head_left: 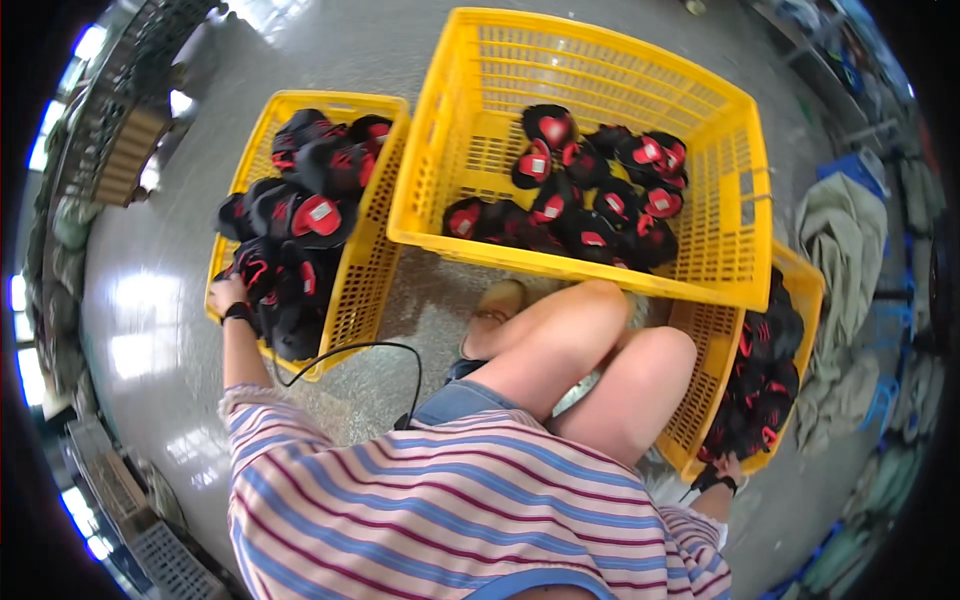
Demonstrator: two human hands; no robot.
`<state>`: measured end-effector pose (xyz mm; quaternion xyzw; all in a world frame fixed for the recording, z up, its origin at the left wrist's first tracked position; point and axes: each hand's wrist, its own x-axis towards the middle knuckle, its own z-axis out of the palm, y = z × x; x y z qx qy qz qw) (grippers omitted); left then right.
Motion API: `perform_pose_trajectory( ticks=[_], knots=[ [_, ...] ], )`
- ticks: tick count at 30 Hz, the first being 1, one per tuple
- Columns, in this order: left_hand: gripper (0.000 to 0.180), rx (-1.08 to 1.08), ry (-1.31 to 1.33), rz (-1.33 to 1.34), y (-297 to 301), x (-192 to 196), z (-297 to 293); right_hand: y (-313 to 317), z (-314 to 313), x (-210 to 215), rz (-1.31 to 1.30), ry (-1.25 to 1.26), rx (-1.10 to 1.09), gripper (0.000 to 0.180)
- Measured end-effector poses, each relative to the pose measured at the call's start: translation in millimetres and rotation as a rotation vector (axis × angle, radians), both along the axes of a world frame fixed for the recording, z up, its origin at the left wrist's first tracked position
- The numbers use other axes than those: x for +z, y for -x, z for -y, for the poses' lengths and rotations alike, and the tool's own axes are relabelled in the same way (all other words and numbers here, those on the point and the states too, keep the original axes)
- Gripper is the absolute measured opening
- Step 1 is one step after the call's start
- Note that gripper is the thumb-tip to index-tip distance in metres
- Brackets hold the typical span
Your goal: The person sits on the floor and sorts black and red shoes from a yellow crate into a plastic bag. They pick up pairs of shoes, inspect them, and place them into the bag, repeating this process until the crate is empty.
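My left hand (229, 294) is at the near left edge of the left yellow crate (372, 290). Its fingers are curled at a black cap (258, 262) with red stitching; the fingertips are partly hidden. Low on the right, my right hand (726, 470) reaches to the near end of the right yellow crate (697, 400). There its fingers close at a black cap (722, 440), though the grip shows only small. Both side crates hold heaped black caps with red marks. Between them, in front of my knees, stands a large yellow crate (580, 268) with black caps (590, 240) bearing red tags.
A black cable (385, 345) loops from my waist toward the left crate. Grey-green cloth (845, 235) hangs at the right beside a blue bin (858, 172). Brown boxes (128, 155) stand at the far left. The grey floor (150, 300) is shiny.
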<state>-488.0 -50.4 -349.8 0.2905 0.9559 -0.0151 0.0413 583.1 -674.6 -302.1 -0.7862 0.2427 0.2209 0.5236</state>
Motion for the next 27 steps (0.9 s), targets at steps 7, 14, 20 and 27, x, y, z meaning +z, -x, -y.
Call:
perform_pose_trajectory(
  ticks=[7, 14, 20, 27],
  knots=[
    [0.027, -1.200, -0.717, 0.208, -272.2, 216.4, -144.3, -42.1, -73.0, 50.3, 0.218, 0.847, 0.906, 0.023],
    [0.069, -1.676, 0.365, 0.725, -588.5, 65.0, -182.2, -14.5, -331.0, 144.8, 0.794, 0.248, 1.188, 0.021],
    [0.107, -1.579, 0.742, 0.408, -683.0, -108.3, -178.7, 108.6, -468.9, 149.3, 0.931, 0.494, 2.015, 0.068],
    [0.078, -1.226, 0.235, 0.842, -671.3, -172.2, -108.2, 99.1, -578.6, 117.6, 0.453, 0.169, 2.544, 0.054]
  ],
)
